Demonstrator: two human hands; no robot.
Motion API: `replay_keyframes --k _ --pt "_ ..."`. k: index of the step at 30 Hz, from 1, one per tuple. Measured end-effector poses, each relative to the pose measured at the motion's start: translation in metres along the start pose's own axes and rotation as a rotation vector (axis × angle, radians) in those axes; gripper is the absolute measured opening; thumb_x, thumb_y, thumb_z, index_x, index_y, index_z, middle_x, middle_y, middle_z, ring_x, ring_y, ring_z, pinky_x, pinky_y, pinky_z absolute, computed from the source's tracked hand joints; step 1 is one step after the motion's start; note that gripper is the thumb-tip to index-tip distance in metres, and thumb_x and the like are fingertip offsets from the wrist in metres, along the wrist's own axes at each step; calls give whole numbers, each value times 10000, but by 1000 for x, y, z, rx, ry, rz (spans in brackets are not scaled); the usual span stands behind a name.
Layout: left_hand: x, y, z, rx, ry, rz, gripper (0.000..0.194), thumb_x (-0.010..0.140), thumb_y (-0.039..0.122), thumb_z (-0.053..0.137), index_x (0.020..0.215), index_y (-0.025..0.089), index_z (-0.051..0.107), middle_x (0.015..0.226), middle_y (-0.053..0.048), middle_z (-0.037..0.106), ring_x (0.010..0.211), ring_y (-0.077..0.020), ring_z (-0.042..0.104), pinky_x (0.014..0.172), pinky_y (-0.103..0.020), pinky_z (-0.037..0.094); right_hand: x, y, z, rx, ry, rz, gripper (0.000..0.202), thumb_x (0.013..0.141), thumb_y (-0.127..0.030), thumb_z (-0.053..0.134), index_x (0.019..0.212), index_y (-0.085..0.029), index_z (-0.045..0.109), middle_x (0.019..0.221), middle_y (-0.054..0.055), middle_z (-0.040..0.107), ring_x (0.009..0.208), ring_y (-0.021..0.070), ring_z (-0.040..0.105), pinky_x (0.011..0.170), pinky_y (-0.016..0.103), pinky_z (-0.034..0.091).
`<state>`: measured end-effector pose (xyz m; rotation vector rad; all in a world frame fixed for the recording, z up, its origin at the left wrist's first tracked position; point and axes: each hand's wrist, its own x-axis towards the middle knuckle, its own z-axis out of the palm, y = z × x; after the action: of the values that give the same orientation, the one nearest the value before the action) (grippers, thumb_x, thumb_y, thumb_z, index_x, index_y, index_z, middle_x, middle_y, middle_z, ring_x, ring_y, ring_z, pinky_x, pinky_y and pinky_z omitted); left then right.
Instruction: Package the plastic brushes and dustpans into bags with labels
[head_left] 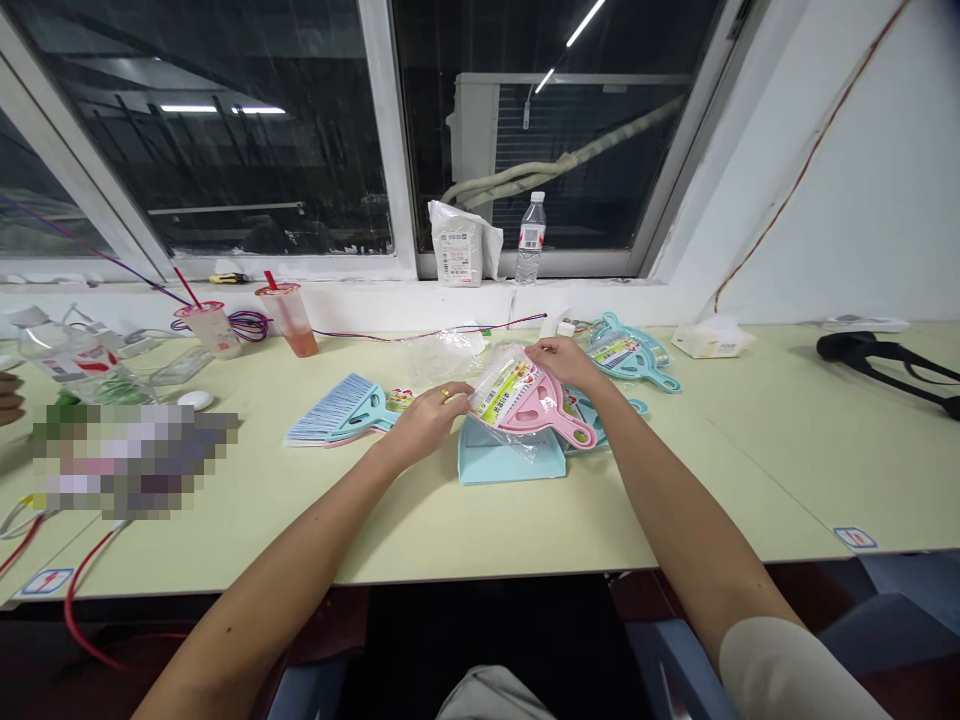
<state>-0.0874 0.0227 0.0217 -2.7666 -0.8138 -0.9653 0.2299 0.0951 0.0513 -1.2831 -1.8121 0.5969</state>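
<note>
You hold a pink sweeping tool (541,412) in a see-through, crinkly bag (517,441). A bright yellow-green label (504,394) with writing covers some of its wide part. It tilts, so its handle (577,433), with a hole at the end, points down to the right. It hides part of a light blue dustpan (511,466).

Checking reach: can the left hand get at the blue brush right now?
Probably yes: the blue brush lies beside the left hand, handle toward it, nothing seen between. That hand is on the pink pack and may need to let go.
</note>
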Motion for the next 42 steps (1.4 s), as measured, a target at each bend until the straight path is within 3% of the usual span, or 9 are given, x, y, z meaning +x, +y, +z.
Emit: replay_keyframes --k 5,10,14,18,22,26,33,37,42 --pt "0 -4 2 -12 79 -62 303 925 9 382 1004 208 596 1222 -108 675 1009 -183 693 813 -309 554 -14 -25 -20 25 -1 200 699 857 -832 487 955 -166 675 826 119 713 692 238 636 611 332 445" --pt "2 -5 1 20 184 -150 255 931 21 405 984 216 560 1153 -95 678 1004 -186 688 771 -293 540 -57 -51 -38 -351 -10 182 627 792 -779 654 1046 -207 676 1068 151 726 898 311 664 706 347 446" --pt "3 3 8 75 225 -194 208 950 51 429 972 217 551 1127 -94 681 980 -194 693 746 -297 536 -82 -60 -31 -628 -77 63 351 851 -547 721 951 -214 676 946 144 710 897 312 642 737 359 437" --pt "3 23 25 85 194 -205 178 999 110 413 1000 217 555 1114 -88 690 958 -186 705 747 -293 548 -81 -58 -20 -921 -78 -31 136 867 -198 641 1001 -176 657 1022 191 678 976 326 629 794 383 442" --pt "4 38 35 -14 136 -170 185 1045 253 459 1209 231 542 1281 -100 662 1139 -217 685 857 -339 572 -74 -35 -30 -922 -127 8 302 793 -74 604 1082 -161 623 1100 192 675 1024 335 626 773 369 444" --pt "4 38 37 -126 64 -200 577 960 368 655 1465 275 393 1405 -115 590 1217 -257 655 957 -404 559 -84 10 -61 -778 -160 76 242 820 -89 555 1027 -191 627 1106 142 697 971 298 636 758 356 448" --pt "2 21 44 -131 1 -359 256 967 273 570 1191 235 688 1326 -104 637 1253 -274 612 1058 -458 509 -109 62 -105 -624 -144 199 283 835 -165 547 1086 -214 668 1150 117 719 1027 291 648 852 367 487" --pt "1 17 44 -248 -103 -402 311 899 125 498 1015 236 763 1147 -59 735 1060 -241 696 973 -416 560 -109 67 -111 -596 -167 195 338 824 -185 555 1130 -219 693 1242 131 697 1130 310 626 928 393 492" --pt "1 15 42 -236 -90 -408 371 823 68 479 981 224 776 1077 -63 758 1029 -251 708 959 -418 573 -111 74 -119 -560 -171 167 376 800 -187 552 1144 -244 693 1287 114 686 1193 316 610 977 418 494"
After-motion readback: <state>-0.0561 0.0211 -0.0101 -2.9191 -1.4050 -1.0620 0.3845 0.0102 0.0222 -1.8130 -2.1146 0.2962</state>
